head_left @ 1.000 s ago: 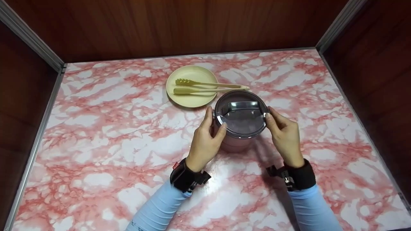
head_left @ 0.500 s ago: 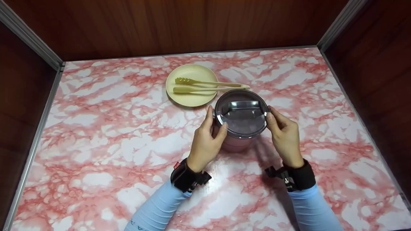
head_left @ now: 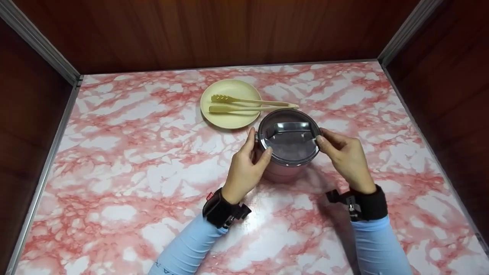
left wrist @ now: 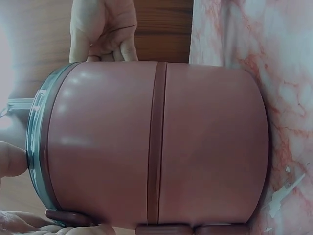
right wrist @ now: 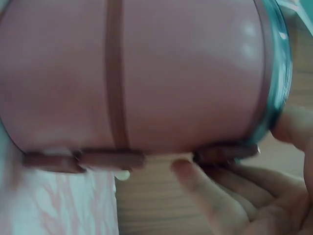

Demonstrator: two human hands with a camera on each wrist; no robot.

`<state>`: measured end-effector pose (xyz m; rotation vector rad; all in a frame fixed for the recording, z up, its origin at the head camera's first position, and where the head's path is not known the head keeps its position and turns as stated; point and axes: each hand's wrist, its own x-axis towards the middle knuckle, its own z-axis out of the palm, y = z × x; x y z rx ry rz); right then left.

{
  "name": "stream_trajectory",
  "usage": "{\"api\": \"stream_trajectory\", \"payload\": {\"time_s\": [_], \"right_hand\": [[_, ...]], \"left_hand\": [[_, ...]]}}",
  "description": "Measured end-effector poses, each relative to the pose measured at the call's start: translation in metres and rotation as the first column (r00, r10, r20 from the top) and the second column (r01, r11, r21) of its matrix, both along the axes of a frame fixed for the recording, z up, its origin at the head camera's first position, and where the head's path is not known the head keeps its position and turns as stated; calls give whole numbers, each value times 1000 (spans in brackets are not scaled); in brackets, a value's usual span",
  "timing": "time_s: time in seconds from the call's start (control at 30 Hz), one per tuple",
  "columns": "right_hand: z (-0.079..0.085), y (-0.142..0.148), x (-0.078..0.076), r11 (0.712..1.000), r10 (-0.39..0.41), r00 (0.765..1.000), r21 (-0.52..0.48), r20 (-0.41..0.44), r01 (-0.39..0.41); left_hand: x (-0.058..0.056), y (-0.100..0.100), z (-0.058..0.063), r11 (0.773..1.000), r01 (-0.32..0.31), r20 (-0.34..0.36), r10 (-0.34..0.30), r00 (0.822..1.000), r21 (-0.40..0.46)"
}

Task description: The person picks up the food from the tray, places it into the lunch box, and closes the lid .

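A pink, two-tier lunch box [head_left: 284, 173] with a clear grey lid [head_left: 292, 147] and a raised lid handle [head_left: 292, 126] stands upright on the table. My left hand [head_left: 246, 170] holds its left side, thumb on the lid rim and fingers by the side latch [left wrist: 71, 217]. At the opposite side my right hand [head_left: 345, 156] puts its thumb against the lid rim. Its other fingers are at the right upper latch [right wrist: 225, 153], which lies close along the wall. Lower latches [right wrist: 110, 159] show further down. The contents cannot be made out.
Behind the lunch box to the left is a pale yellow plate [head_left: 231, 86]. Yellow tongs [head_left: 248, 109] lie across it, their joined end reaching past the rim towards the lid. Dark wooden panels [head_left: 229, 34] enclose the pink-and-white marbled table [head_left: 133, 172].
My right wrist and forearm have swung outward to the right, while the fingers stay at the lid's right edge. The left hand keeps its hold. The head view has shifted slightly.
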<state>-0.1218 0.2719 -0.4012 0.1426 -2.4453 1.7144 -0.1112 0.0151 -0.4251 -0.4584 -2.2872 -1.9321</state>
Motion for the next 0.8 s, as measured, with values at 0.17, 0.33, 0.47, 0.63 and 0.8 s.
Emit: {"api": "stream_trajectory", "payload": {"time_s": [0.17,0.33,0.47,0.63,0.8], "right_hand": [[7,13,-6,991,64,996,115,54,-70],[14,22,-9,973,90,990,202,109,-110],[18,27,-12,958,104,989,257,108,-129],[13,34,-18,959,66,998,277,-24,-57],[3,47,-27,922,-38,974,367,-224,120]], "left_hand": [[-2,0,-1,999,23,2,-23,1000,39],[-5,-2,-2,999,51,-9,-51,999,15],[-9,-10,-3,995,94,-5,-94,996,-26],[-17,-30,3,979,136,95,-123,988,-150],[-33,-66,9,949,81,91,-55,994,-305]]}}
